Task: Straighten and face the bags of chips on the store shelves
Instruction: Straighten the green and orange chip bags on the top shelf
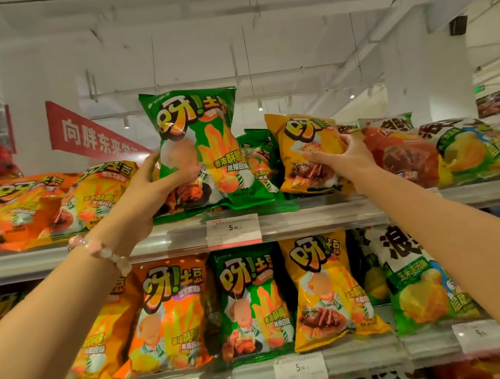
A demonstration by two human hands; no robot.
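On the top shelf a green chip bag stands upright, front facing me, taller than its neighbours. My left hand grips its left side, thumb across the front. To its right a yellow chip bag leans back. My right hand holds that bag's right edge, thumb on the front. More green bags lie behind, between the two held bags.
Orange and yellow bags lie flat at the top shelf's left; a red bag and green-blue bags lie at its right. The lower shelf holds upright orange, green and yellow bags. Price tags hang on the shelf rails.
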